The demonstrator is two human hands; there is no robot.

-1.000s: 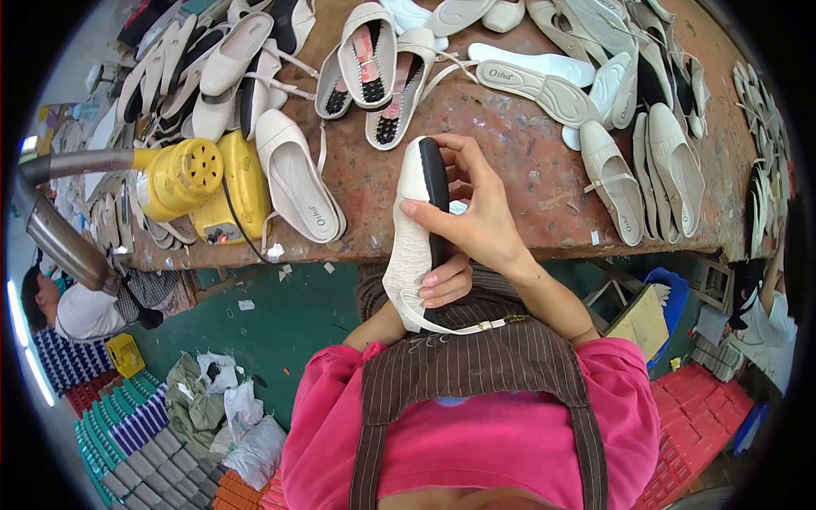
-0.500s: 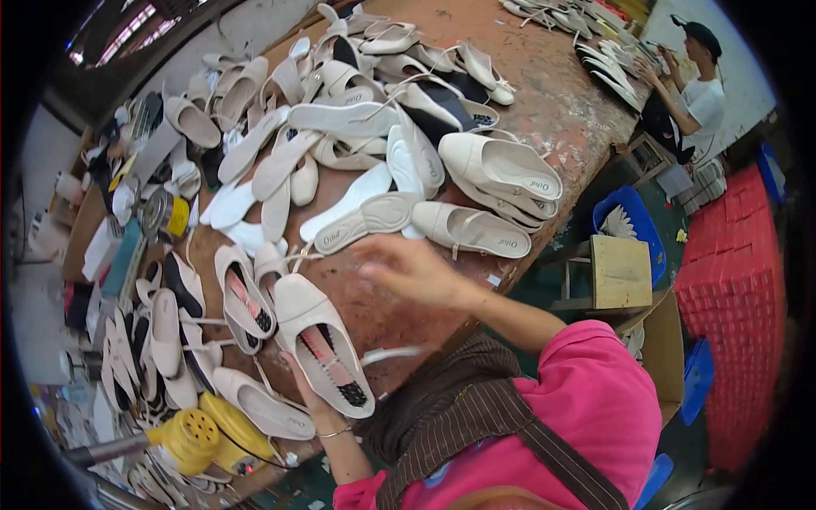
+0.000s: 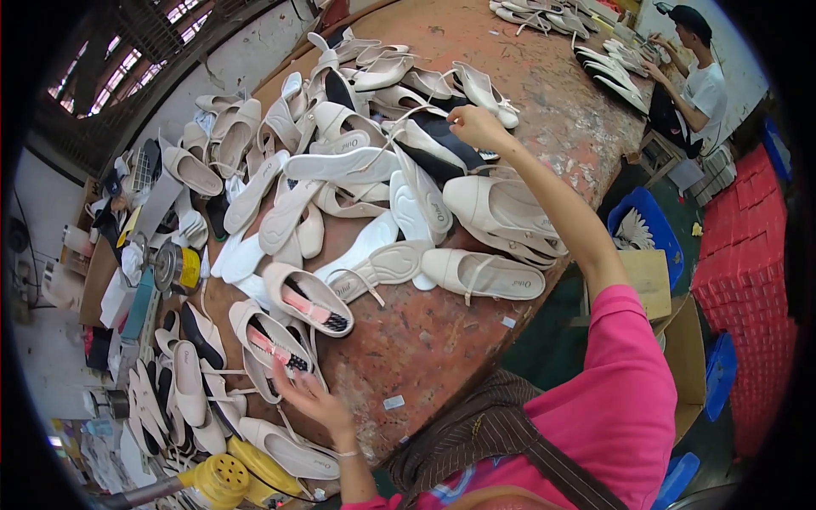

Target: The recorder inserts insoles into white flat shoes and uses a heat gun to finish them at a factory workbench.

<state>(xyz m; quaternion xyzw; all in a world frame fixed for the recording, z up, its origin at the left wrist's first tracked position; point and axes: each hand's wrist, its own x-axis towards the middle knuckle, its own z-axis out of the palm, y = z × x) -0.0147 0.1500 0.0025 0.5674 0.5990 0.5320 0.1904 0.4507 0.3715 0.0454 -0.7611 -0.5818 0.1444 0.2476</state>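
At upper centre, I see the right hand (image 3: 476,126) at a dark-soled shoe (image 3: 444,146), grip unclear, likely selecting; a pickup wants a firm pinch. Lower centre-left, the left hand (image 3: 318,403) is loose, empty.

You see dark lettering on the insole (image 3: 398,262) and the shoe (image 3: 508,280) right of it; the pink strip (image 3: 266,343) near your left hand (image 3: 320,401) is illegible.

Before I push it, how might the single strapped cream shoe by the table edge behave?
The shoe probably slides rather than rolls, since it sits upright. It looks light, being open and empty. Its thin strap may flop, dangling outside.
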